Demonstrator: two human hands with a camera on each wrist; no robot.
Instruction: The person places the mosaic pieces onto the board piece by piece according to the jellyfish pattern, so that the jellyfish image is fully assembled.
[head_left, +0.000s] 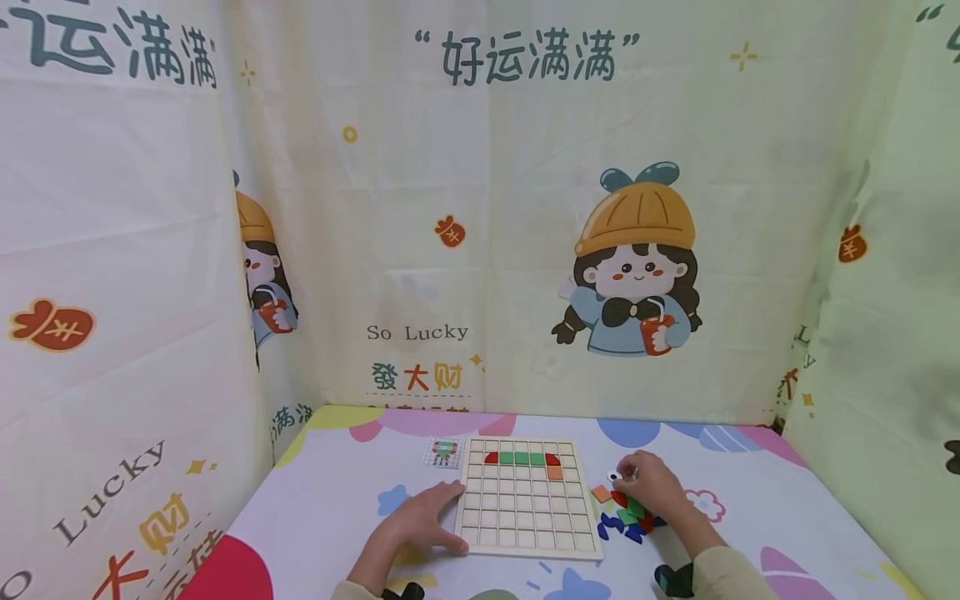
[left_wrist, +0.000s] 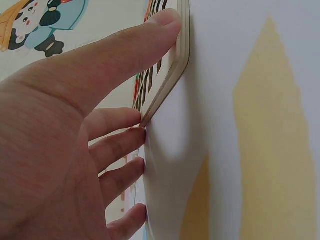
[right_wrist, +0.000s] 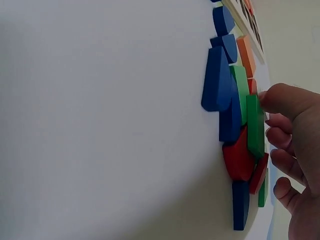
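Note:
My left hand (head_left: 426, 521) rests at the left edge of a square wooden grid board (head_left: 517, 517). In the left wrist view its thumb (left_wrist: 155, 30) lies over the board's corner, with the other fingers spread along the side. On the board, a row of green squares (head_left: 522, 458) has a red rounded piece at each end; an orange square (head_left: 555, 473) sits below the right one. My right hand (head_left: 656, 483) pinches a white eye piece (head_left: 614, 476) with a black dot above the loose pieces. That piece is hidden in the right wrist view.
Right of the board lies a pile of blue pieces (right_wrist: 217, 80), green pieces (right_wrist: 255, 125) and red pieces (right_wrist: 240, 157), with a loose orange square (head_left: 602, 494) beside it. A pattern card (head_left: 444, 452) lies at the board's back left. Printed cloth walls surround the table.

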